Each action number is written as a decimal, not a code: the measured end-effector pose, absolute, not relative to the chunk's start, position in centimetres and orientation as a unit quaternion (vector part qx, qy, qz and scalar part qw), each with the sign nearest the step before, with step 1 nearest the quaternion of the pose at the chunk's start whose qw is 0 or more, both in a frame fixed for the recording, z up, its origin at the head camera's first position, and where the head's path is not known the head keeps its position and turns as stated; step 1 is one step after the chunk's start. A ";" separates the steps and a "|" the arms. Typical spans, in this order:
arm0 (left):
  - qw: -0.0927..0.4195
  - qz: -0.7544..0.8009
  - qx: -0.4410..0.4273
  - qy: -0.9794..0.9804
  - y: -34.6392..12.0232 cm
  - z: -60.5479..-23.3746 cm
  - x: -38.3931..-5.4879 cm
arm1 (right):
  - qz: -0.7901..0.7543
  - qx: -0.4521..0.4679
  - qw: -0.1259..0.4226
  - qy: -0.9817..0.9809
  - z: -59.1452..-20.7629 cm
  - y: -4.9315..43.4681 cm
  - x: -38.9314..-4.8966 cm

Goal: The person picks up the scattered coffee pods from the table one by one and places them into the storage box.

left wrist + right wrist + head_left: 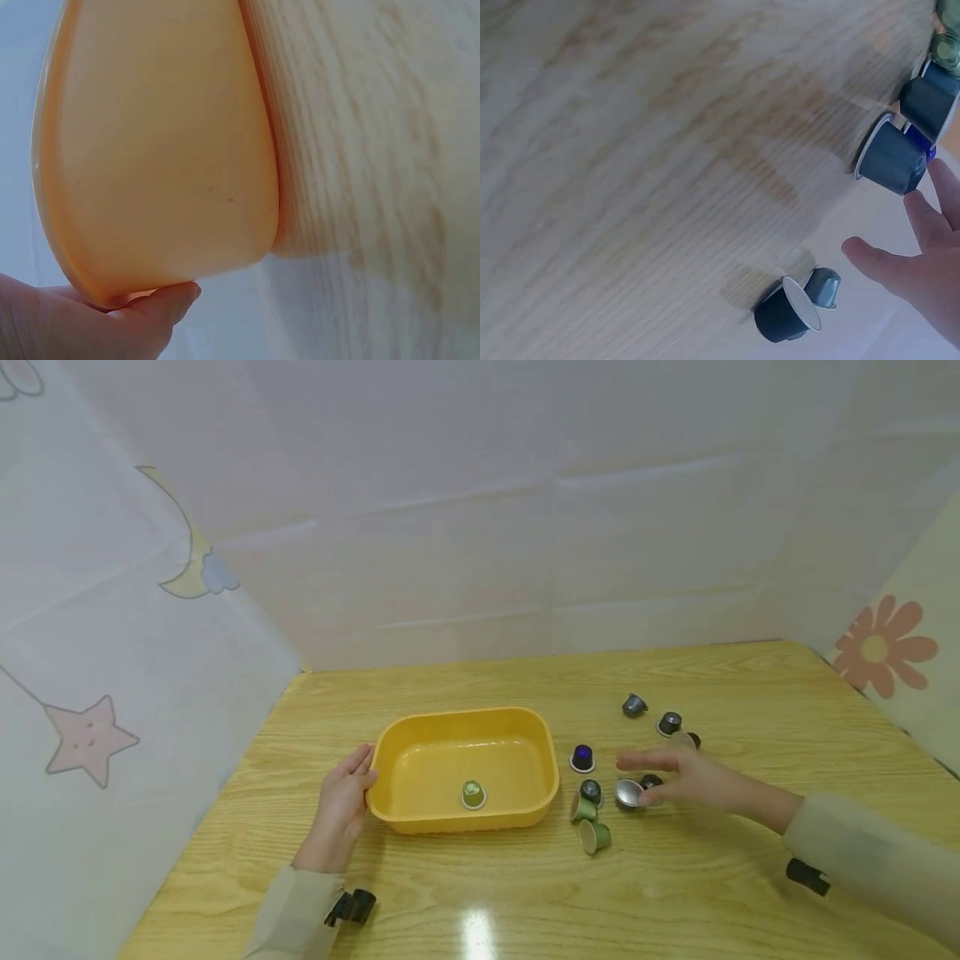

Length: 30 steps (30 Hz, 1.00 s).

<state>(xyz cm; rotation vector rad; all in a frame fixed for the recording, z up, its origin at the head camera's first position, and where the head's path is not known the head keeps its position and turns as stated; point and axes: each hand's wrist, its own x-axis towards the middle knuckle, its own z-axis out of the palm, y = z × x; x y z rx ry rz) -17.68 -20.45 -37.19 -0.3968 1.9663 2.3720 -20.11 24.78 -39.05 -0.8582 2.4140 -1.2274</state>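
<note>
My left hand (339, 810) holds the left end of a yellow plastic basin (465, 824), thumb and fingers pinching its rim in the left wrist view. Inside the basin stands one green coffee capsule (473, 793). Over on the right, my right hand (701, 783) reaches across loose capsules with its fingers spread and nothing in them. Just under it are a dark capsule (651, 782) and a capsule with a silver lid (627, 793). In the right wrist view, a fingertip comes right at the end of a dark capsule (892, 157).
Between basin and right hand sit a purple-blue capsule (582, 757), a dark one (591, 791) and two green ones (596, 837). Farther back lie a grey capsule (634, 705) and two dark ones (670, 722). Printed cloth walls (450, 568) border the wooden table (420, 893).
</note>
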 end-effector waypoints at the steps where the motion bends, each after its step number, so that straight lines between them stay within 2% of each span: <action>1: 0.018 0.764 -0.127 0.633 -20.5 -37.2 -17.6 | -0.423 -0.304 0.148 0.841 -39.3 24.8 -20.2; 7: 0.019 0.764 -0.130 0.632 -20.4 -37.2 -17.5 | -0.392 -0.337 0.129 0.846 -39.9 25.0 -20.3; 14: 0.020 0.758 -0.134 0.638 -20.4 -37.1 -17.7 | -0.345 -0.337 0.148 0.864 -39.7 24.2 -20.5; 20: 0.019 0.758 -0.133 0.638 -20.4 -37.0 -17.7 | -0.330 -0.353 0.140 0.864 -39.8 23.7 -20.8; 30: 0.016 0.754 -0.135 0.642 -20.4 -37.1 -17.6 | -0.341 -0.313 0.153 0.873 -39.8 23.2 -21.1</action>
